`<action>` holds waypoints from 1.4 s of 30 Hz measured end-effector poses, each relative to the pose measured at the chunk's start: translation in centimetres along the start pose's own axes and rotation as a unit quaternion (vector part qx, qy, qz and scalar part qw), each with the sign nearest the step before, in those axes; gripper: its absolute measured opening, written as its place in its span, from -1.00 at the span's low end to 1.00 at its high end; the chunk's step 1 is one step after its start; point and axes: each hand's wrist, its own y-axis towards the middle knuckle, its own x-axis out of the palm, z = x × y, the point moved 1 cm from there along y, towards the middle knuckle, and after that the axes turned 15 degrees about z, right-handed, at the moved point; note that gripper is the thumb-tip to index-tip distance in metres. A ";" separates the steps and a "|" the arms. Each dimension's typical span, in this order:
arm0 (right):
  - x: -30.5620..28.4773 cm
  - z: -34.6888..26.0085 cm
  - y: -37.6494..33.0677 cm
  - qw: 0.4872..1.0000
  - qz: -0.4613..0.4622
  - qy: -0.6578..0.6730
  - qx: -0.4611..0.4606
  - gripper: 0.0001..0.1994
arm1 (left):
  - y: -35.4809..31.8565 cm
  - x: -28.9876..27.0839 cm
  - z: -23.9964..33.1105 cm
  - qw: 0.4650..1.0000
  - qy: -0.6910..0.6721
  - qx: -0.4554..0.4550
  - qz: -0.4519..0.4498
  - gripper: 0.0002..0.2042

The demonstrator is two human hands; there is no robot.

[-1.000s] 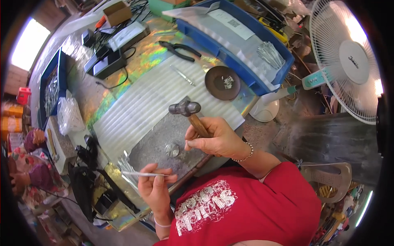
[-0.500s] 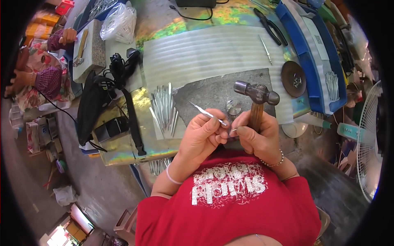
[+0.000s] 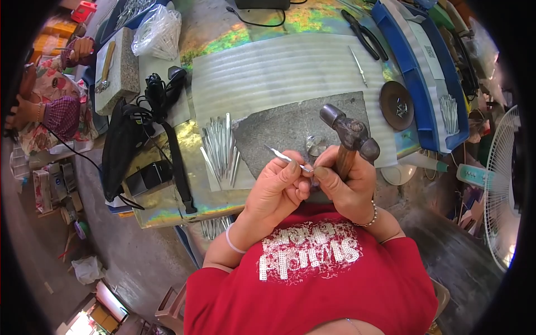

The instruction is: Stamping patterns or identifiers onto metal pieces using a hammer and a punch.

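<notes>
My left hand pinches a thin silvery rod with a narrow point at its far left end. In my right hand a ball-peen hammer stands head up, its wooden handle wrapped by the fingers. The right thumb and fingertip meet at the rod's near end; whether a small part sits between them I cannot make out. Both hands are over the near edge of a grey stone slab. On the slab, just beyond my fingers, lies a small shiny clear piece.
Left of the slab lie several silvery rods. At the right are a brown dish of small metal parts, black pliers, a single rod and a blue tray. A black bag is left; beyond it, a co-worker's hands.
My right fingertips have closed in on the rod's near end, where there was a small gap. The hammer head has tilted a little. The whole view has shifted slightly.
</notes>
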 end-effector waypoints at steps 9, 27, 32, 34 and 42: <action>0.2 0.6 0.1 0.946 0.041 -0.169 -0.273 -0.83 | 0.1 -0.2 -0.4 0.999 0.005 0.027 0.018 -0.86; -1.7 2.4 2.4 0.941 -0.027 -0.298 -0.157 -0.55 | -0.8 0.6 1.7 0.958 0.182 0.219 0.019 -0.89; -2.3 2.0 2.1 0.964 -0.009 -0.240 -0.112 -0.61 | 0.3 0.7 1.4 0.925 0.267 0.266 0.036 -0.90; -3.1 2.3 1.8 0.974 -0.011 -0.219 -0.054 -0.64 | 0.4 0.7 1.4 0.919 0.282 0.271 0.042 -0.90; -4.6 3.2 0.8 0.990 0.061 -0.121 0.038 -0.78 | 1.0 0.7 1.8 0.884 0.362 0.292 0.051 -0.90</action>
